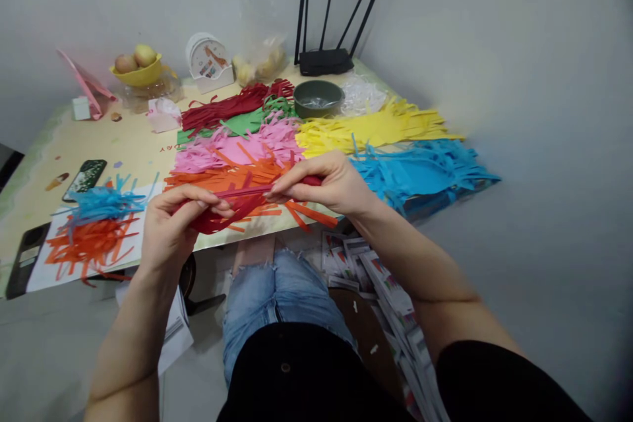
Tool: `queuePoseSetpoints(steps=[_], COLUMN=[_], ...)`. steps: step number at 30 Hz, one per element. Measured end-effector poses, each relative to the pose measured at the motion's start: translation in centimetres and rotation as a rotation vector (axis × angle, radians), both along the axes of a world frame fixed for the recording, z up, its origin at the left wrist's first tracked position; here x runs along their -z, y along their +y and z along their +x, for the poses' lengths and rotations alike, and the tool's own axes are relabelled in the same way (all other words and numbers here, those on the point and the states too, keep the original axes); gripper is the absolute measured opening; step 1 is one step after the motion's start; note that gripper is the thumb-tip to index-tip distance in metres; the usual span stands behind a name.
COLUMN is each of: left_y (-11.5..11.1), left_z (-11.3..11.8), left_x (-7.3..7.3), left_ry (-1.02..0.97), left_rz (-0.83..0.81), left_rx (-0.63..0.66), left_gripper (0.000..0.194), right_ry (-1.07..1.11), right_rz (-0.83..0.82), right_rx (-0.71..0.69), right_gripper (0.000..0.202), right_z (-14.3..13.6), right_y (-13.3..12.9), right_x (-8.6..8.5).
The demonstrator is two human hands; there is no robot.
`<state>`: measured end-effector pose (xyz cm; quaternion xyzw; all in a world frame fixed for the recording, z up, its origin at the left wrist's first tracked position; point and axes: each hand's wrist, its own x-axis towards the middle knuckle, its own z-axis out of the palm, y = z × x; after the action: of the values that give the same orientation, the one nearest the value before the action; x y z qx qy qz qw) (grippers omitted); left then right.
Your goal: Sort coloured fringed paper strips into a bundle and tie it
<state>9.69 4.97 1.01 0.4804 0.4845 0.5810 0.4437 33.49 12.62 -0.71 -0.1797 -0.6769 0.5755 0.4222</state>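
Between my hands a red fringed paper strip (242,192) is stretched above the near table edge, its fringe hanging down. My left hand (180,214) pinches one end. My right hand (319,181) pinches it near the other end, and a bit of red shows past the fingers. Right below lies a bundle of orange fringed paper (217,178). Behind it are pink (227,145), green (254,120) and dark red (237,105) fringed bundles. Yellow (370,130) and blue (420,168) fringed paper lies to the right.
At the left are small blue (106,203) and orange (93,241) fringe piles, a patterned phone (85,179) and a black phone (26,260). A dark green bowl (318,100), router (326,62) and yellow fruit bowl (138,76) stand at the back. Packets (390,283) lie below right.
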Motion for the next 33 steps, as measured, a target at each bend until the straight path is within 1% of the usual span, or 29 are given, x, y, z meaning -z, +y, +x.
queuePoseSetpoints(steps=[1, 3, 5, 7, 10, 12, 14, 17, 20, 22, 24, 25, 27, 28, 29, 31, 33], left_y=[-0.1, -0.2, -0.4, -0.4, -0.1, 0.3, 0.9, 1.6, 1.8, 1.7, 1.8, 1.9, 2.3, 2.5, 2.6, 3.0, 3.2], left_z=[-0.1, -0.5, -1.1, -1.7, -1.8, -1.2, -0.4, 0.3, 0.2, 0.0, -0.1, -0.2, -0.5, -0.6, -0.8, -1.2, -1.5], left_x=[0.3, 0.9, 1.2, 0.9, -0.5, -1.4, -1.9, -2.0, -1.7, -1.2, -0.5, -0.1, 0.8, 1.3, 1.7, 2.5, 3.1], left_ry=[-0.006, -0.009, 0.069, 0.283, 0.672, 0.804, 0.842, 0.842, 0.883, 0.971, 1.125, 1.213, 1.358, 1.396, 1.411, 1.399, 1.362], left_rz=[0.010, 0.034, 0.052, 0.069, 0.168, 0.231, 0.200, 0.100, 0.117, 0.204, 0.372, 0.486, 0.745, 0.877, 0.994, 1.148, 1.191], left_rx=[0.003, 0.017, 0.034, 0.098, 0.196, 0.227, 0.294, 0.397, 0.401, 0.371, 0.286, 0.228, 0.099, 0.044, 0.003, -0.048, -0.084], left_gripper=[0.004, 0.005, 0.006, 0.009, 0.008, 0.016, 0.021, 0.025, 0.022, 0.019, 0.017, 0.016, 0.013, 0.014, 0.017, 0.027, 0.031], right_ry=[-0.016, -0.054, -0.111, -0.193, -0.294, -0.319, -0.330, -0.370, -0.413, -0.434, -0.463, -0.477, -0.480, -0.466, -0.442, -0.371, -0.290], right_rz=[0.063, 0.187, 0.294, 0.399, 0.573, 0.691, 0.790, 0.876, 0.908, 0.886, 0.792, 0.709, 0.486, 0.362, 0.241, 0.023, -0.141], right_rx=[0.009, 0.030, 0.047, 0.053, 0.042, 0.026, 0.018, 0.012, 0.016, 0.028, 0.014, -0.006, -0.044, -0.071, -0.112, -0.234, -0.339], right_gripper=[0.009, 0.013, 0.018, 0.020, 0.020, 0.019, 0.017, 0.018, 0.021, 0.023, 0.023, 0.026, 0.040, 0.044, 0.043, 0.033, 0.026], right_z=[0.1, 0.4, 0.8, 1.1, 1.3, 1.2, 1.1, 1.1, 1.2, 1.4, 1.4, 1.3, 0.8, 0.4, -0.1, -1.2, -2.2], right_y=[0.1, 0.2, 0.2, 0.3, 0.5, 0.5, 0.5, 0.3, 0.0, -0.2, -0.2, -0.1, 0.4, 0.8, 1.2, 1.8, 2.0], right_x=[0.0, 0.0, 0.0, -0.1, -0.4, -0.7, -0.8, -0.7, -0.3, -0.1, -0.3, -0.5, -0.9, -1.0, -1.0, -0.8, -0.4])
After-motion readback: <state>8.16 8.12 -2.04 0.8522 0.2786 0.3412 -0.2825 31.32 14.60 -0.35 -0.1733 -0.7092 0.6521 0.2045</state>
